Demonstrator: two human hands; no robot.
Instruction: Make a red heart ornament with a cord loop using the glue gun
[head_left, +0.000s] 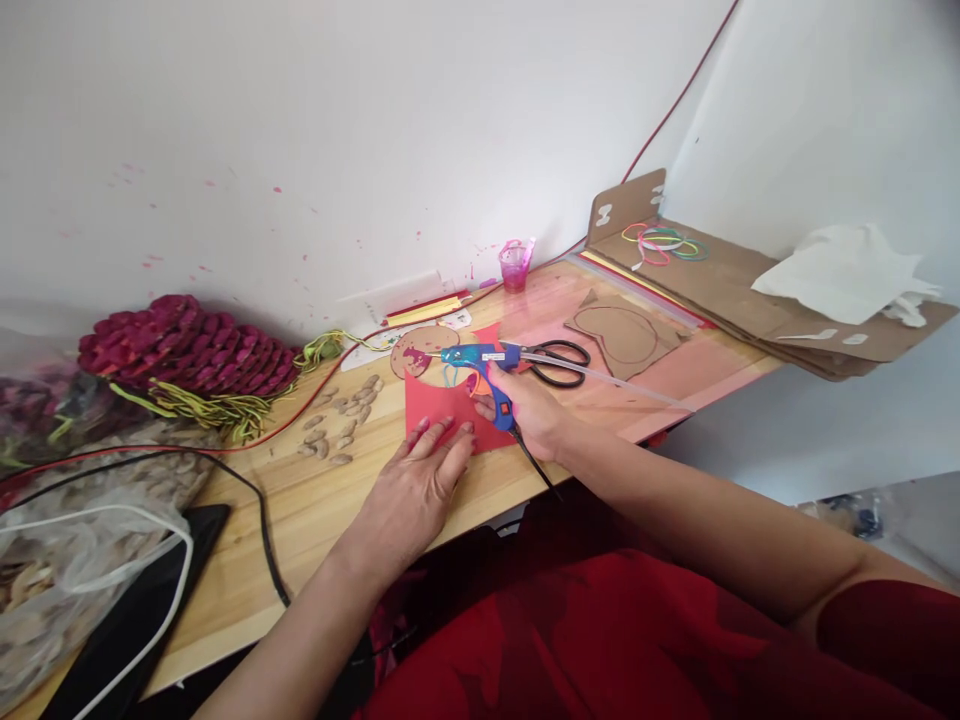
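My right hand (531, 410) grips the handle of a blue glue gun (480, 362), its nozzle pointing left over a red sheet of paper (439, 405) on the wooden table (300, 510). My left hand (416, 485) lies flat, fingers stretched out, pressing the near edge of that red sheet. A clear glue stick (600, 378) sticks out of the gun's back toward the right. Black-handled scissors (559, 360) lie just behind the gun. A round cardboard disc (420, 348) sits at the sheet's far left corner.
Several pale seeds (341, 415) are scattered left of the sheet. A dark red bundle of petals (187, 345) and plastic bags (67, 560) fill the left. A cardboard heart cut-out (622, 335), a pink cup (515, 265), a cardboard box (750, 290) with rubber bands and white cloth stand right. Cables cross the table.
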